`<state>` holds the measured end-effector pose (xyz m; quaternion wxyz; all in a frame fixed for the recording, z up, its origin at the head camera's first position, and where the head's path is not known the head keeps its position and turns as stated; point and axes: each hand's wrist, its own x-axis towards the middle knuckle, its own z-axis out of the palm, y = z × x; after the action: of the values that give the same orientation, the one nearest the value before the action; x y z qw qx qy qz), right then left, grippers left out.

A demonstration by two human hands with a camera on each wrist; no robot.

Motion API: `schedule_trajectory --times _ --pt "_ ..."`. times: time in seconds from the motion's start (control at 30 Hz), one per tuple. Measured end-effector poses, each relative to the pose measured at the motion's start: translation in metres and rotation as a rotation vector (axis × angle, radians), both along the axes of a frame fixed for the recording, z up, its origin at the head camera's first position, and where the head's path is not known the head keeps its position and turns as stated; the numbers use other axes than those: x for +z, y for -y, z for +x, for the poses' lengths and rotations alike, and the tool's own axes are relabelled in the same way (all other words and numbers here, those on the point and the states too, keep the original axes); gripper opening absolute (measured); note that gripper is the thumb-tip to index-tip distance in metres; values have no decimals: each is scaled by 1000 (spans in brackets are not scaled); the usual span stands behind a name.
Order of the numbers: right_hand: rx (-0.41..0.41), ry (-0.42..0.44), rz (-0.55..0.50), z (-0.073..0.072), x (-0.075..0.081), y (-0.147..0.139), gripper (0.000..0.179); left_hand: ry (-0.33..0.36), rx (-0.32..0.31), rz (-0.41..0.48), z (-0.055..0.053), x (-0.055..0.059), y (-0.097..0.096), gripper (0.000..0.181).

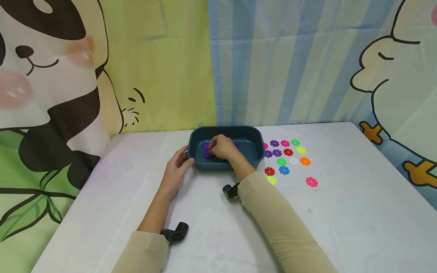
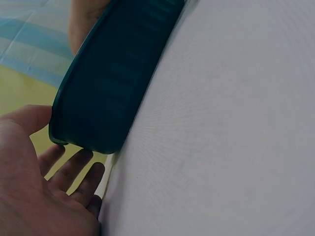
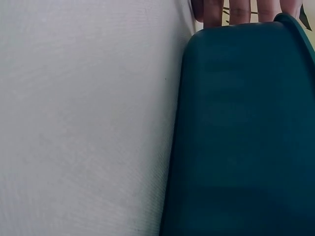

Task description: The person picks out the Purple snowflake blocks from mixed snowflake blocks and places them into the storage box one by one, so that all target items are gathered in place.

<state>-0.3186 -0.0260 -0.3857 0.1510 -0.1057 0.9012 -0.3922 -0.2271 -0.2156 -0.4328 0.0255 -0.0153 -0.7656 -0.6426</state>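
Observation:
A dark teal plastic bin (image 1: 246, 153) stands on the white table, with several purple flower-shaped discs (image 1: 206, 154) inside its left half. My left hand (image 1: 175, 170) is at the bin's left end. Its thumb touches the rim, and the loosely bent fingers lie along the outer end wall in the left wrist view. Reaching over the near wall, my right hand (image 1: 223, 147) is inside the bin with bent fingers pointing down beside the purple discs. I cannot tell whether it pinches one. The right wrist view has only the bin's outer wall (image 3: 241, 123) and left-hand fingertips.
Right of the bin, several flower-shaped discs lie flat on the table: purple (image 1: 277, 152), red (image 1: 288, 152), green (image 1: 281, 161), blue (image 1: 284, 170), white (image 1: 293, 161), orange (image 1: 305, 161), pink (image 1: 312, 182) and yellow (image 1: 301, 149). A printed curtain (image 1: 164, 76) hangs behind the table.

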Motion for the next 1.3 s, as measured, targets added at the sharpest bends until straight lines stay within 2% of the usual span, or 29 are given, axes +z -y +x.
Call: schedule_trajectory --times 0.17,0.47,0.73,0.9,1.1,1.3 --pt "2 16 -22 1 0 1 14 -1 -1 1 0 1 1 58" --pt "12 -7 -43 5 3 -5 18 2 0 -3 -2 0 0 56" --pt "39 -24 -10 7 8 -10 25 8 -1 -8 -1 1 0 57" --pt "60 -52 -59 10 9 -16 27 14 13 -15 0 -1 1 57" --pt "44 -152 -125 18 14 -28 30 15 14 -29 -1 -1 1 57" --pt "0 -165 -225 30 24 -48 30 9 5 -26 -2 -2 0 57"
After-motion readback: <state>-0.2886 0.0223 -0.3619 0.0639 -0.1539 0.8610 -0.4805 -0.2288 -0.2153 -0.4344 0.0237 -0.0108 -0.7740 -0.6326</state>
